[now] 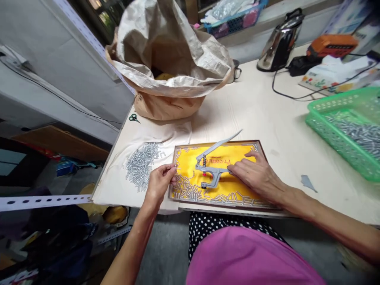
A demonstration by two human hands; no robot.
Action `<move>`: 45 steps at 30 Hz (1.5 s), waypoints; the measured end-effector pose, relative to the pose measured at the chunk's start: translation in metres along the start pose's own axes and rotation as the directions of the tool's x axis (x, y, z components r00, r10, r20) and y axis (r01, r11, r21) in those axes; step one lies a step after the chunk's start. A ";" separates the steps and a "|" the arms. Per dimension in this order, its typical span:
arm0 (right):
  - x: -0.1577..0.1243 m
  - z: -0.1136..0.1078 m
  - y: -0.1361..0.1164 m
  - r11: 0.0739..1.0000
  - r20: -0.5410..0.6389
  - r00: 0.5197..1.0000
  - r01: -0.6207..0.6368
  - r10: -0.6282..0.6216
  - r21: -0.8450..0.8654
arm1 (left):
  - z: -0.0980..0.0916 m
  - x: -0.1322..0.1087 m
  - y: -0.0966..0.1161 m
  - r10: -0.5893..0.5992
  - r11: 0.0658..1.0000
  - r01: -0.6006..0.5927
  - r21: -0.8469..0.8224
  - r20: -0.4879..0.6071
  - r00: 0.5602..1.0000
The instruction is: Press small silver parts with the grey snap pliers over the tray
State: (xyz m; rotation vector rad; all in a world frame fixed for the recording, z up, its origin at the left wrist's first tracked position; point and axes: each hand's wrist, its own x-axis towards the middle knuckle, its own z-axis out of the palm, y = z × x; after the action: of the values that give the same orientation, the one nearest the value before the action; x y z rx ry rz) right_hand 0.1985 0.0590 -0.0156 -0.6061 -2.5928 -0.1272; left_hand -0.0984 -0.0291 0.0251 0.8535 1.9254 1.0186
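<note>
The snap pliers [212, 171] lie on the yellow tray [218, 143], my open right grip [255, 174] flat against them, seemingly to steady them. My left grip [160, 184] pinches at the tray's left edge, near the loose metal studs [141, 166]; anything held is too small to tell.

A pale wood-grain table [261, 114] carries a brown-framed tray lined with yellow cloth [213, 143], a white cloth [114, 186] strewn with silver studs [141, 166], a green plastic basket [335, 103], a paper sack [166, 107], green-handled scissors [134, 118] and a steel kettle [280, 41].
</note>
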 end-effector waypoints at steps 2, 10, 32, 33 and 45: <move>0.003 0.001 -0.001 1.000 0.013 1.000 -0.012 0.013 -0.020 | 0.016 -0.011 0.005 -0.049 0.992 0.056 -0.117 0.063 0.997; 0.002 0.015 -0.002 0.999 0.076 0.997 -0.011 0.015 -0.046 | 0.065 -0.016 -0.007 -0.185 0.964 0.219 -0.153 0.207 0.961; 0.002 0.039 0.006 0.994 0.233 0.972 -0.039 0.013 0.106 | 0.069 0.004 0.005 -0.405 0.909 0.342 0.240 0.307 0.861; 0.002 0.039 0.006 0.992 0.247 0.969 -0.038 0.008 0.116 | 0.069 0.005 0.006 -0.414 0.903 0.343 0.260 0.308 0.856; 0.001 0.037 0.003 0.995 0.234 0.972 -0.038 0.016 0.089 | 0.068 0.005 0.005 -0.414 0.903 0.335 0.270 0.341 0.844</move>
State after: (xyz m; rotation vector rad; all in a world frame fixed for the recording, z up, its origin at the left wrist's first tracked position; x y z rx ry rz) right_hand 0.1828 0.0690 -0.0479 -0.6571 -2.7960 0.0792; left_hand -0.0414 0.0007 0.0028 0.6838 1.7660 0.3836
